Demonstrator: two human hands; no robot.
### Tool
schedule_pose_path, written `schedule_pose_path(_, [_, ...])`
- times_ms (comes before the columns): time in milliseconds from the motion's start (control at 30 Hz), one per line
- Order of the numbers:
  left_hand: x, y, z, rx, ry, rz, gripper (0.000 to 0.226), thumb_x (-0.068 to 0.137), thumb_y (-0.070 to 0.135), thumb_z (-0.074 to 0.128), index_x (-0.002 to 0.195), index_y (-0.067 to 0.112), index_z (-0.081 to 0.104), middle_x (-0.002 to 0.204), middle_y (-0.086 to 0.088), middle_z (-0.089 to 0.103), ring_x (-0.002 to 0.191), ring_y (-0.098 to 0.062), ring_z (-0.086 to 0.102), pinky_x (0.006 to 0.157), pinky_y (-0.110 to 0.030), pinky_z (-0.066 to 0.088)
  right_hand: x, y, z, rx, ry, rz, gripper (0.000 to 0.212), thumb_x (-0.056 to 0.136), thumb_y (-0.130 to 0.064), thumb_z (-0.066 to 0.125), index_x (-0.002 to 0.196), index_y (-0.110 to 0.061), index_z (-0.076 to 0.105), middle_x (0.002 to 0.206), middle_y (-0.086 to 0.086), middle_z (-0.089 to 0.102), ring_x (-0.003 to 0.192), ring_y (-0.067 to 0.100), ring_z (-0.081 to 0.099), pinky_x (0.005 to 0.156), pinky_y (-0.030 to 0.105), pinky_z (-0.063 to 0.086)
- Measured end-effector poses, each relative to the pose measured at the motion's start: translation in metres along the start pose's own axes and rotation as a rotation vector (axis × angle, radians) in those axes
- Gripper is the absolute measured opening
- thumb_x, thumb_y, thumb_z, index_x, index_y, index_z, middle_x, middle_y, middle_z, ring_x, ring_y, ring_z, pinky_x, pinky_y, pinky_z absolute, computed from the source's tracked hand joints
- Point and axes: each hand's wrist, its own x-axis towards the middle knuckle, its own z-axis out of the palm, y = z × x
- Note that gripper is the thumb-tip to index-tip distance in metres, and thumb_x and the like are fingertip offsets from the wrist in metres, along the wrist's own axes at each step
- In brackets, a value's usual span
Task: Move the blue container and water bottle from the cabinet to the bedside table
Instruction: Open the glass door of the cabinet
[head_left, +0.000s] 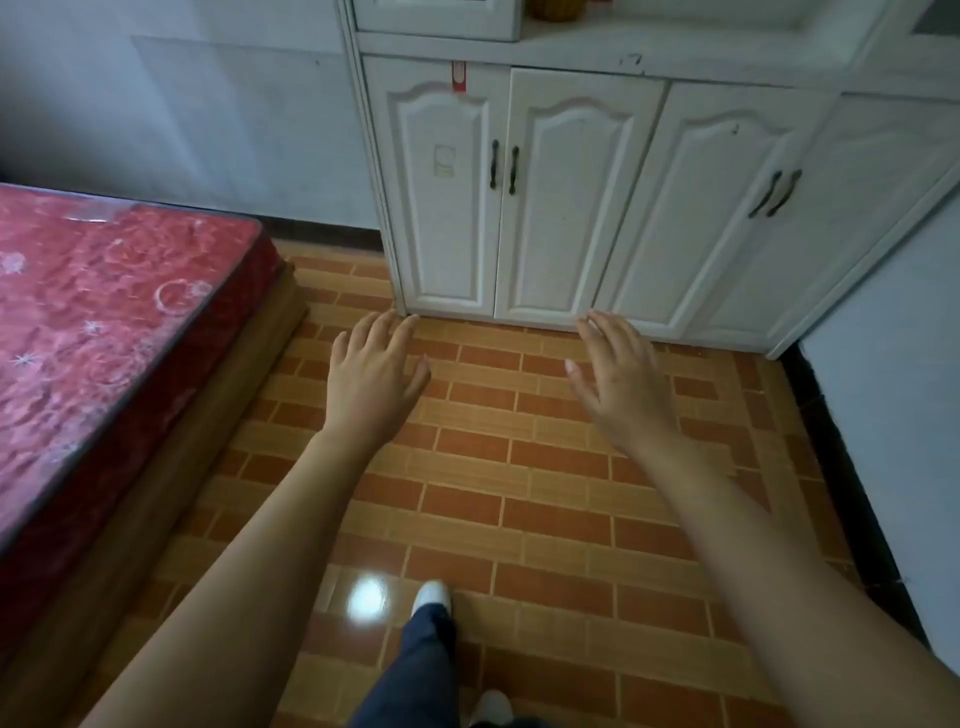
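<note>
A white cabinet (582, 182) stands ahead against the wall, its lower doors shut, with dark handles. Its counter ledge runs along the top of the view. Neither the blue container nor the water bottle shows anywhere; the bedside table is also out of view. My left hand (371, 376) is stretched forward, palm down, fingers apart, holding nothing. My right hand (621, 379) reaches forward the same way, fingers spread and empty. Both hands hover over the floor, short of the cabinet's base.
A bed with a red patterned mattress (104, 322) on a wooden frame fills the left side. The floor (519, 467) is orange and tan brick-pattern tile. A pale wall panel (893, 415) juts in at right. An orange-brown object (558, 8) sits on the cabinet ledge. My legs and white shoes show below.
</note>
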Motion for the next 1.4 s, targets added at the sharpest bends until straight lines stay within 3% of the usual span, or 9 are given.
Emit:
schedule_pose_path(700, [0.267, -0.072, 0.040, -0.014, -0.015, 0.067, 0.051, 0.093, 0.039, 0.037, 0.139, 0.020, 0.031, 0.146, -0.010, 0.036, 0.137, -0.028, 0.029, 0.113, -0.050, 0.024, 0.249, 0.024, 0.038, -0.067, 0.127, 0.057, 0.047, 0.092, -0.032, 0.037, 0.134, -0.009, 0.039, 0.142, 0.014, 0.041, 0.134, 0.030, 0.033, 0.109, 0.044, 0.024])
schedule_pose_path(1167, [0.421, -0.049, 0.090, 0.012, -0.013, 0.075, 0.051, 0.093, 0.040, 0.039, 0.138, 0.019, 0.032, 0.146, -0.010, 0.037, 0.136, -0.028, 0.029, 0.111, -0.049, 0.024, 0.411, 0.097, 0.055, -0.056, 0.141, 0.001, 0.050, 0.093, -0.034, 0.033, 0.135, -0.008, 0.038, 0.143, 0.014, 0.041, 0.134, 0.030, 0.033, 0.109, 0.042, 0.022])
schedule_pose_path(1400, [0.524, -0.015, 0.097, -0.001, 0.077, 0.040, 0.050, 0.092, 0.037, 0.042, 0.137, 0.017, 0.035, 0.143, -0.012, 0.040, 0.134, -0.030, 0.032, 0.110, -0.049, 0.025, 0.508, 0.164, 0.050, -0.049, 0.132, -0.045, 0.049, 0.092, -0.031, 0.037, 0.136, -0.008, 0.037, 0.143, 0.014, 0.040, 0.134, 0.030, 0.032, 0.109, 0.043, 0.023])
